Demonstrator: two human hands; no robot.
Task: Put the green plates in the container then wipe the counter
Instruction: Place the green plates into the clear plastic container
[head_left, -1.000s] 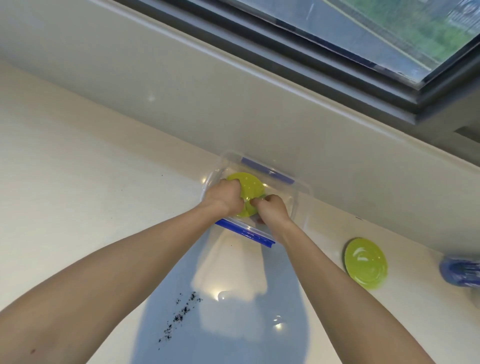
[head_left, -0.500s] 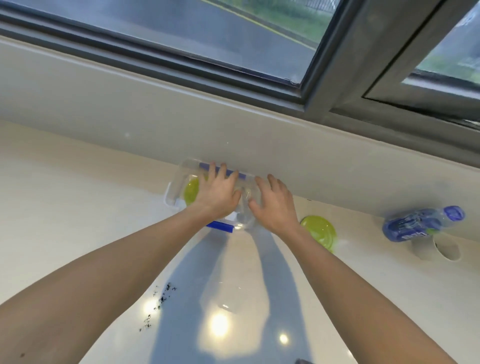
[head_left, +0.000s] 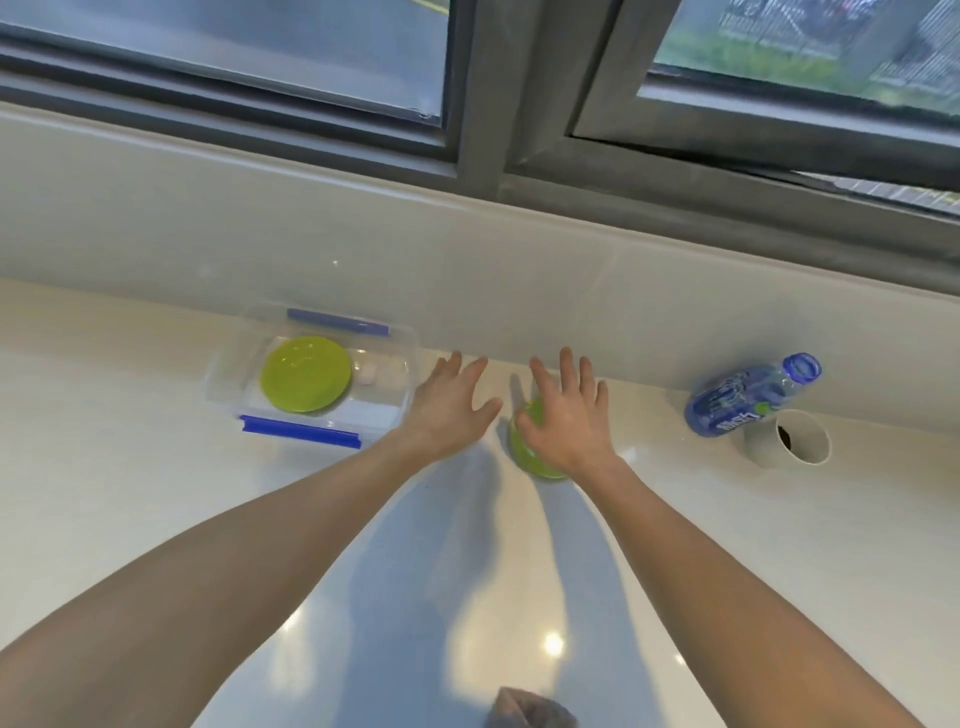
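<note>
A clear plastic container (head_left: 400, 353) with blue clips stands on the white counter by the back wall. One green plate (head_left: 305, 382) lies flat inside it. A second green plate (head_left: 522, 449) lies on the counter to the container's right, mostly covered by my right hand (head_left: 569, 421), whose fingers are spread over it. My left hand (head_left: 452, 402) hovers open just right of the container, holding nothing.
A blue-labelled bottle (head_left: 748, 395) lies on its side at the back right, against a white cup (head_left: 787, 439) also tipped over. A grey-brown cloth (head_left: 527, 714) shows at the bottom edge. Window frame above the backsplash (head_left: 467, 270).
Both hands let go of the plate in the container and moved right. My right hand now covers the second plate. The view shifted right and up.
</note>
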